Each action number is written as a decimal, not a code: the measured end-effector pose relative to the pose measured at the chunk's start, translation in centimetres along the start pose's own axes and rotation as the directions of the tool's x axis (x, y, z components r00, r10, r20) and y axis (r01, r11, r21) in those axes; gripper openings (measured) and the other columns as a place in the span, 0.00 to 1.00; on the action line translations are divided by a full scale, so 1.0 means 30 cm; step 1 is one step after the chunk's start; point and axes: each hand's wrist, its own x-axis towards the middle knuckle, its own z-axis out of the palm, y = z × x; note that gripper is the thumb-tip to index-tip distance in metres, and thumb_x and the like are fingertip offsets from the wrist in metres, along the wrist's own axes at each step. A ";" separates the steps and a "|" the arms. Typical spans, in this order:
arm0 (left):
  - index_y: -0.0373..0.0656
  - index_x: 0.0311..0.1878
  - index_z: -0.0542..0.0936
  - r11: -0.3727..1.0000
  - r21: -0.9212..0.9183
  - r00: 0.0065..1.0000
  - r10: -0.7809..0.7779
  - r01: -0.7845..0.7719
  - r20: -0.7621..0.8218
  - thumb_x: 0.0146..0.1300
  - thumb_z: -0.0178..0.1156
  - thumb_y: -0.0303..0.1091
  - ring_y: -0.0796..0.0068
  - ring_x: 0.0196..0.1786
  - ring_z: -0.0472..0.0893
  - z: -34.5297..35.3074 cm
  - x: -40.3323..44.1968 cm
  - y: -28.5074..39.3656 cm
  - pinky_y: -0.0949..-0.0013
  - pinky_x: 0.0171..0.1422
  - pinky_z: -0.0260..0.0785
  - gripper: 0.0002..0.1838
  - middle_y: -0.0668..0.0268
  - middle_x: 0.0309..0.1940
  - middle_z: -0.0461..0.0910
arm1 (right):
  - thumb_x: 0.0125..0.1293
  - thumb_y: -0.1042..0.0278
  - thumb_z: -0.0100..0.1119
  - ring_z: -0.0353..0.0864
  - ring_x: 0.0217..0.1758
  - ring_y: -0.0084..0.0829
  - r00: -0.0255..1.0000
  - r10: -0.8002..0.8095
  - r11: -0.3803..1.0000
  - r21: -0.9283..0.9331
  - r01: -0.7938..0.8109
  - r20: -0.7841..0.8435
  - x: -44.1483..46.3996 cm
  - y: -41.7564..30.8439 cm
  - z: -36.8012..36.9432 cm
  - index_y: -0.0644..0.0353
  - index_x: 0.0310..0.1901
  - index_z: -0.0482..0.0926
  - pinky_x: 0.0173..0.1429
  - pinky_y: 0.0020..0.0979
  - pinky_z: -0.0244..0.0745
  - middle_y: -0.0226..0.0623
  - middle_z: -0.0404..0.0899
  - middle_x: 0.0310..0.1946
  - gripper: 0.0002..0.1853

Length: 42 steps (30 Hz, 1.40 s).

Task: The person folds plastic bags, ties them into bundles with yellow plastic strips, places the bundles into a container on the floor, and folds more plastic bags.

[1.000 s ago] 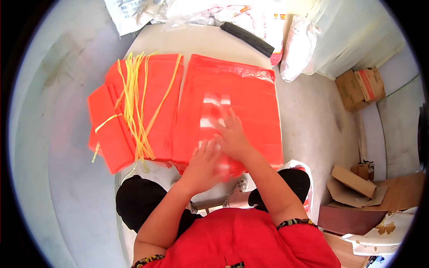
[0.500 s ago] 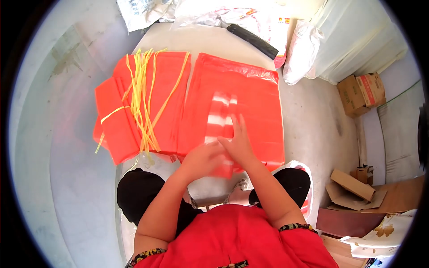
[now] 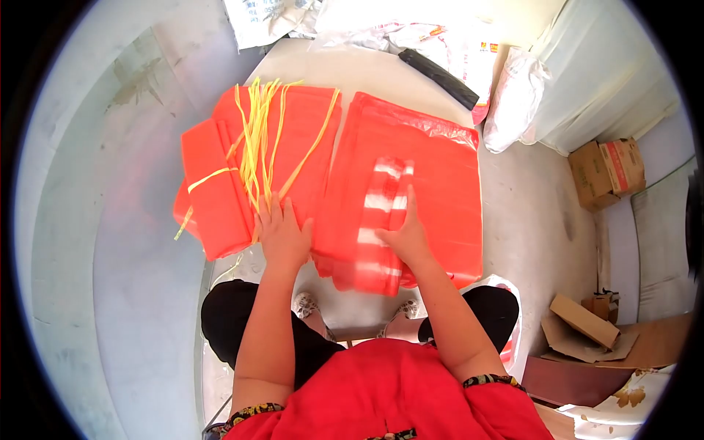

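My left hand (image 3: 284,238) reaches over the left stack of red plastic sheets or bags (image 3: 304,125), fingers stretched at the lower ends of the yellow ties (image 3: 257,139). It grips nothing that I can see. My right hand (image 3: 409,236) lies open on the right red stack (image 3: 440,191), thumb and fingers apart. It rests at the side of a narrow folded red bundle with white patches (image 3: 379,202), slightly blurred. At far left, a smaller folded red bundle (image 3: 209,150) has a yellow tie (image 3: 209,180) across it.
A long black packet (image 3: 440,78) lies at the table's back. White sacks (image 3: 513,99) stand behind and to the right. Cardboard boxes (image 3: 605,172) sit on the floor at right, with an open carton (image 3: 587,330) nearer. My knees are under the front edge.
My left hand has left the folded bundle and moved left to the yellow ties, its fingers spreading. My right hand stays by the bundle. The whole view has shifted slightly.
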 end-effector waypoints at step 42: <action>0.34 0.75 0.65 0.347 -0.777 0.756 0.227 0.526 0.613 0.63 0.66 0.25 0.64 0.62 0.82 0.009 -0.010 0.337 0.62 0.66 0.76 0.37 0.55 0.61 0.80 | 0.78 0.61 0.59 0.86 0.50 0.29 0.908 0.078 0.974 0.164 -0.158 0.412 0.045 0.224 -0.223 0.65 0.58 0.84 0.58 0.33 0.80 0.40 0.88 0.48 0.17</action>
